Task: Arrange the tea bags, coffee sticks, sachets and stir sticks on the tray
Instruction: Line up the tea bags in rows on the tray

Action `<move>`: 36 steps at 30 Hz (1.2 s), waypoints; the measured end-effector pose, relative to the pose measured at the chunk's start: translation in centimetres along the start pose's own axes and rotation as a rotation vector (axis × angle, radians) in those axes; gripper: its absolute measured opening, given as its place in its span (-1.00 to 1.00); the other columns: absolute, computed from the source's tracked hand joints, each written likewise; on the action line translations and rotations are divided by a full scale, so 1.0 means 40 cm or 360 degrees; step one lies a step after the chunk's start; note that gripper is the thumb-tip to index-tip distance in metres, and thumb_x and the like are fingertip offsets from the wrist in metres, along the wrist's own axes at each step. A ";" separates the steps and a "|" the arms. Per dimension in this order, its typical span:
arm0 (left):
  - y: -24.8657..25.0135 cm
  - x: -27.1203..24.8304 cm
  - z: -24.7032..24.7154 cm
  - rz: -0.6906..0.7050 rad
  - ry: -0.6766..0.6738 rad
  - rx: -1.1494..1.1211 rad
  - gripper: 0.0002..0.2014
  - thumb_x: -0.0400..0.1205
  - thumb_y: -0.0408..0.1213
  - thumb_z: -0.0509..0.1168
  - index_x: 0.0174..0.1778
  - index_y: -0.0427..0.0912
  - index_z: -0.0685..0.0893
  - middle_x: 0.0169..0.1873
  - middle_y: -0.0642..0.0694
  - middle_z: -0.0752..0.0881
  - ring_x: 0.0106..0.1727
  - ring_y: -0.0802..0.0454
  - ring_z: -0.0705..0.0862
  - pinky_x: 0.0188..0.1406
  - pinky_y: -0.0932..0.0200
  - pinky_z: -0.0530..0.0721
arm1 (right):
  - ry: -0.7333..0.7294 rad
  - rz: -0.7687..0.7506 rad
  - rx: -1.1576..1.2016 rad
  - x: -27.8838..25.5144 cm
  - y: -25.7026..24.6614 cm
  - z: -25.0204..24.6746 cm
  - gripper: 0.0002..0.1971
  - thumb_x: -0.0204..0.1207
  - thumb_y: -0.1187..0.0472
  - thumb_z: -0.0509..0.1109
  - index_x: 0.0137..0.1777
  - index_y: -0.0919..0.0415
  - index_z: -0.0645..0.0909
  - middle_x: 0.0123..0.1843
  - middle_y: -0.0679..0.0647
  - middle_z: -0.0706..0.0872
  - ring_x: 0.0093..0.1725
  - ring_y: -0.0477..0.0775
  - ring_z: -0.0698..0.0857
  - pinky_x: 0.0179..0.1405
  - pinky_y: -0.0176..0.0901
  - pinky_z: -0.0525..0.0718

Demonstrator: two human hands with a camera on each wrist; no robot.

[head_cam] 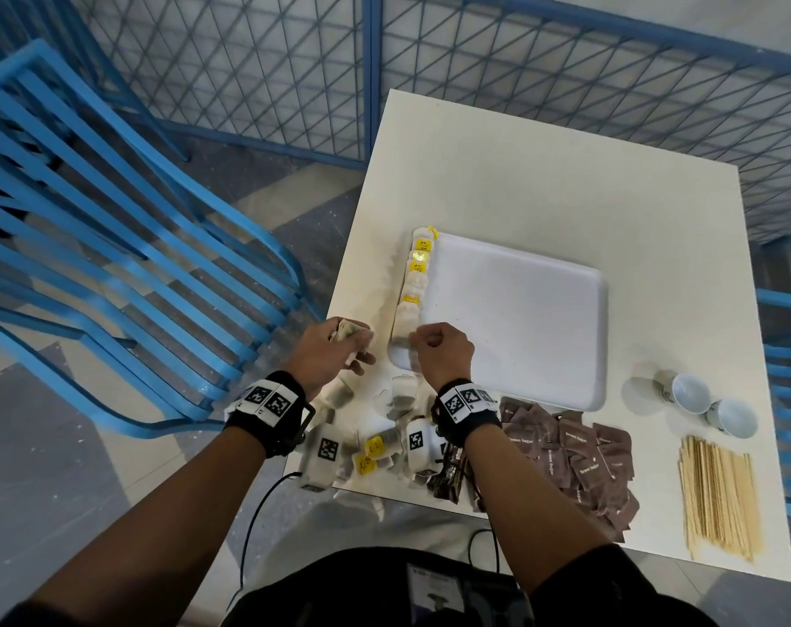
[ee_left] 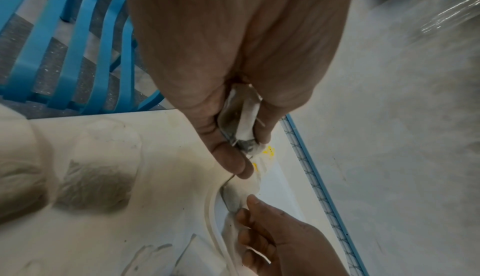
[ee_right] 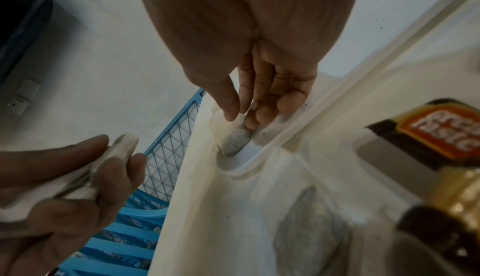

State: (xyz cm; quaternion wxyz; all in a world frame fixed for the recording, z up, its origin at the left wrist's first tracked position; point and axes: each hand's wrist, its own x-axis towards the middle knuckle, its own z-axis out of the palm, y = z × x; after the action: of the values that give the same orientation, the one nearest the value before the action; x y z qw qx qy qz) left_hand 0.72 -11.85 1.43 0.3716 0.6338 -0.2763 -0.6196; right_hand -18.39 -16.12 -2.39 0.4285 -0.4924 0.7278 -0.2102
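A white tray lies in the middle of the table. A row of tea bags with yellow tags runs along its left edge. My right hand pinches a tea bag at the tray's near left corner, thumb and fingers on its top. My left hand, just left of the tray, grips a small stack of tea bags. More loose tea bags lie near my wrists. Brown sugar sachets, dark coffee sticks and wooden stir sticks lie along the near edge.
Two small white cups lie on their sides at the right. A blue slatted chair stands left of the table; a blue mesh fence runs behind. A cable hangs below the near edge.
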 end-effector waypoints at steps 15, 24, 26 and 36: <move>0.029 -0.031 0.027 0.0223 -0.0140 0.0312 -0.62 0.67 0.00 0.34 0.04 -0.32 0.75 -0.29 -0.31 0.82 -0.36 -0.16 0.67 -0.33 0.03 0.60 | -0.0516 -0.0661 -0.0076 -0.043 -0.133 -0.046 -0.87 0.58 0.09 0.50 0.07 0.00 0.81 0.01 -0.08 0.81 -0.09 -0.29 0.68 -0.09 -0.57 0.53; 0.020 -0.028 0.027 0.0145 -0.0099 0.0002 -0.72 0.69 -0.47 0.40 0.26 -0.51 0.56 -0.10 -0.45 0.81 -0.17 -0.28 0.81 -0.29 -0.03 0.77 | -0.0521 -0.0546 -0.0070 -0.046 -0.111 -0.066 -0.84 0.56 0.12 0.55 0.10 0.09 0.83 -0.06 -0.08 0.82 -0.19 -0.29 0.69 -0.13 -0.55 0.58; 0.017 -0.024 0.027 0.0158 -0.0076 -0.0002 -0.76 0.72 -0.49 0.35 0.26 -0.50 0.55 -0.11 -0.44 0.79 -0.18 -0.26 0.80 -0.33 -0.01 0.75 | -0.0524 -0.0548 -0.0057 -0.048 -0.112 -0.066 -0.87 0.55 0.16 0.55 0.06 0.11 0.83 -0.08 -0.08 0.82 -0.16 -0.26 0.70 -0.10 -0.52 0.58; 0.009 0.000 0.027 0.0176 0.0095 -0.0026 -0.91 0.78 -0.40 0.28 0.12 -0.33 0.67 -0.11 -0.41 0.71 -0.29 -0.15 0.73 -0.45 0.06 0.68 | -0.0465 -0.0383 0.0071 -0.051 -0.110 -0.056 -0.93 0.53 0.18 0.52 -0.06 -0.02 0.76 -0.12 -0.09 0.81 -0.15 0.00 0.78 -0.01 -0.06 0.77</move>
State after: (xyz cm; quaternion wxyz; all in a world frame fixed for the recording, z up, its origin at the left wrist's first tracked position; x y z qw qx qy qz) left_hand -0.30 -12.17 1.77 0.4185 0.6326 -0.2945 -0.5814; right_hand -17.59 -16.41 2.88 0.5121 -0.5914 0.5891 -0.2023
